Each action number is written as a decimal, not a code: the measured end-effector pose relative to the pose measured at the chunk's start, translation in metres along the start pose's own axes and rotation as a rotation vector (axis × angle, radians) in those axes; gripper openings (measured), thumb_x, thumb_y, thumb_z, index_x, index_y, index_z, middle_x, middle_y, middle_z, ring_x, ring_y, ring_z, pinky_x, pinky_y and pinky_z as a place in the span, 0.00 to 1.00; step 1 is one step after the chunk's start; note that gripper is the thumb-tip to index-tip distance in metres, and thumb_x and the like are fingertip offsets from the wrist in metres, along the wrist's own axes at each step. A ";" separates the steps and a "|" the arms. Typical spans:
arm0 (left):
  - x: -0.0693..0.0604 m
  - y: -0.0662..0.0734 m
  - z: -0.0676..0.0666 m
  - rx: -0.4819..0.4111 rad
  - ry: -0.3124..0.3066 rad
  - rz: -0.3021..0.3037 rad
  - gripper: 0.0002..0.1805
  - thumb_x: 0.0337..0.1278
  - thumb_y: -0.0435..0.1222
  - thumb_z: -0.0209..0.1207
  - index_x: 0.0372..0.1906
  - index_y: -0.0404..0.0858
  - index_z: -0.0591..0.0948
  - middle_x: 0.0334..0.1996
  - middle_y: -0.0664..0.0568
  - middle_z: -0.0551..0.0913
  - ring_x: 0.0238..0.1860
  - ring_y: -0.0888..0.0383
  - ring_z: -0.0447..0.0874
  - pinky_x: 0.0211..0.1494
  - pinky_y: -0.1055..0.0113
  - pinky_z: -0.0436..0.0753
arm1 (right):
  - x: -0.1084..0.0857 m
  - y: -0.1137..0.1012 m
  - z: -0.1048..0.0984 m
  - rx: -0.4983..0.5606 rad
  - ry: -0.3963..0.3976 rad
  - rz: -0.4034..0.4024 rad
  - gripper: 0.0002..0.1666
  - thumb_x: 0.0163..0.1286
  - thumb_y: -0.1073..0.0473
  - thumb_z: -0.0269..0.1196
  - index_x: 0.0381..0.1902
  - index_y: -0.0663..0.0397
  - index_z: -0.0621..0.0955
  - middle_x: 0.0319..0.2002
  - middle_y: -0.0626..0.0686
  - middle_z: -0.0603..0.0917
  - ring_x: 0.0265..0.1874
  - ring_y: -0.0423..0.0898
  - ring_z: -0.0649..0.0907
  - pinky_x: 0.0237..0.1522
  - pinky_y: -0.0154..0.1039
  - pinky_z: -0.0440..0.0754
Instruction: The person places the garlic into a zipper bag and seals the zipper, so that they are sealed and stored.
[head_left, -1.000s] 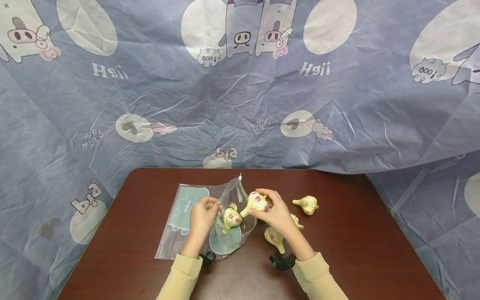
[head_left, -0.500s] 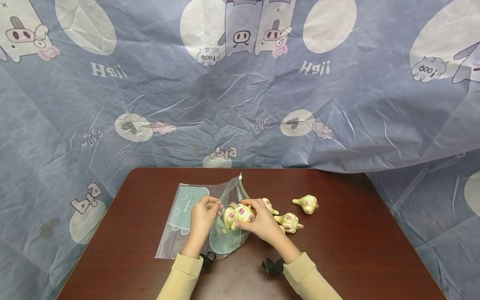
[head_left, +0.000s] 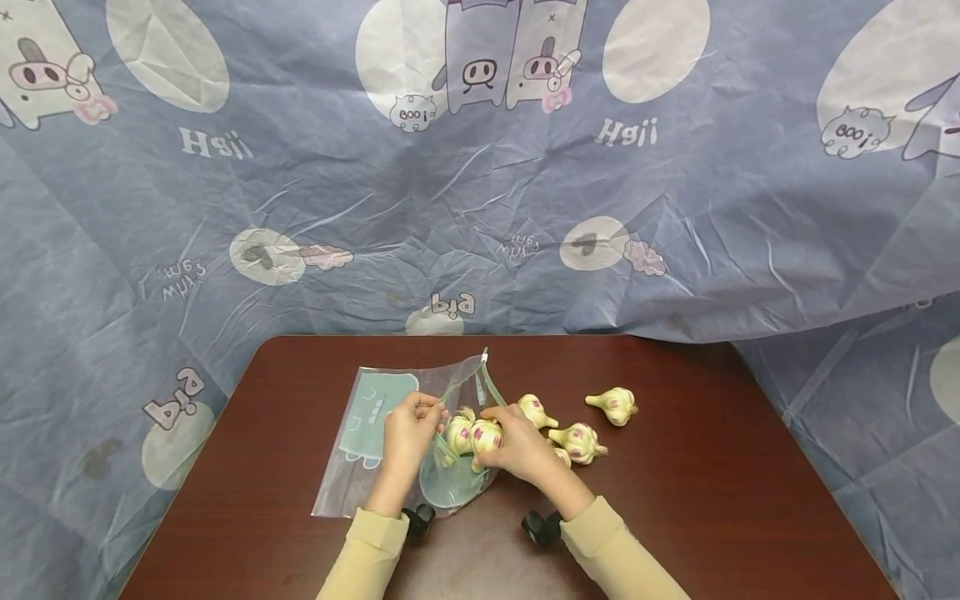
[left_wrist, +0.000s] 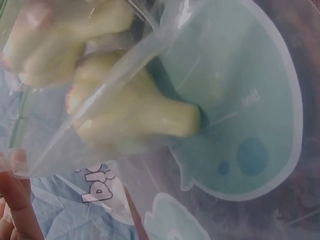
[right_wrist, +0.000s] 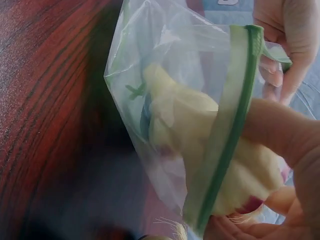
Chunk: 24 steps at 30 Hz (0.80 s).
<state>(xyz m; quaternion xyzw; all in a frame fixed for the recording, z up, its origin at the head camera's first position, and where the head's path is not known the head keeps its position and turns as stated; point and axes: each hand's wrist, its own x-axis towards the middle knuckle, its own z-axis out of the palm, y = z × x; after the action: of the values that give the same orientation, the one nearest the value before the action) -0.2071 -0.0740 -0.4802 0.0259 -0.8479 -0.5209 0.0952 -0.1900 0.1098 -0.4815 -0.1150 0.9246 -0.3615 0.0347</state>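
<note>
A clear zip bag (head_left: 450, 487) with a green-edged mouth and pale green prints lies on the table, its mouth spread. My left hand (head_left: 408, 429) pinches the near-left edge of that mouth. My right hand (head_left: 521, 450) holds a garlic bulb (head_left: 487, 437) between thumb and fingers, with at least part of it inside the mouth. Another garlic bulb (head_left: 459, 433) sits in the bag, right beside the held one. Through the film, the left wrist view shows two bulbs (left_wrist: 125, 112) close together. The green zip strip (right_wrist: 235, 125) crosses in front of the held bulb in the right wrist view.
Right of the bag lie several loose garlic bulbs: one (head_left: 534, 410) behind my right hand, another (head_left: 579, 443) beside it, one partly hidden, and one (head_left: 615, 406) farther right. A patterned blue cloth (head_left: 480, 192) hangs behind the brown table (head_left: 697, 467).
My right hand has moved left and slightly down with its garlic bulb, from beside the bag's mouth into it. Loose bulbs behind that hand came into view. My left hand keeps its pinch.
</note>
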 end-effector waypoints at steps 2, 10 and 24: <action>0.000 0.000 0.001 -0.010 0.002 0.001 0.04 0.60 0.32 0.64 0.36 0.35 0.83 0.27 0.46 0.90 0.20 0.62 0.84 0.22 0.76 0.75 | 0.001 0.000 0.001 -0.011 -0.019 0.004 0.43 0.42 0.57 0.80 0.58 0.60 0.78 0.51 0.61 0.77 0.45 0.54 0.81 0.47 0.50 0.79; -0.002 0.001 0.004 0.006 -0.002 -0.011 0.04 0.61 0.34 0.64 0.36 0.36 0.84 0.27 0.48 0.90 0.20 0.63 0.84 0.21 0.74 0.74 | 0.006 0.004 0.010 -0.073 -0.097 -0.004 0.45 0.45 0.54 0.79 0.61 0.63 0.75 0.55 0.63 0.77 0.53 0.57 0.79 0.53 0.54 0.78; -0.003 0.000 0.003 -0.005 -0.026 -0.024 0.06 0.63 0.35 0.63 0.39 0.36 0.84 0.29 0.48 0.90 0.22 0.63 0.85 0.23 0.73 0.75 | 0.000 0.006 0.002 0.035 -0.081 -0.027 0.46 0.51 0.51 0.77 0.66 0.57 0.73 0.54 0.58 0.78 0.48 0.54 0.79 0.47 0.51 0.78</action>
<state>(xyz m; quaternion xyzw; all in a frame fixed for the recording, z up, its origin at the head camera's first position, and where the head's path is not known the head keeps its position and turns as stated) -0.2049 -0.0714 -0.4820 0.0290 -0.8473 -0.5245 0.0778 -0.1911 0.1125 -0.4867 -0.1415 0.9143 -0.3732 0.0690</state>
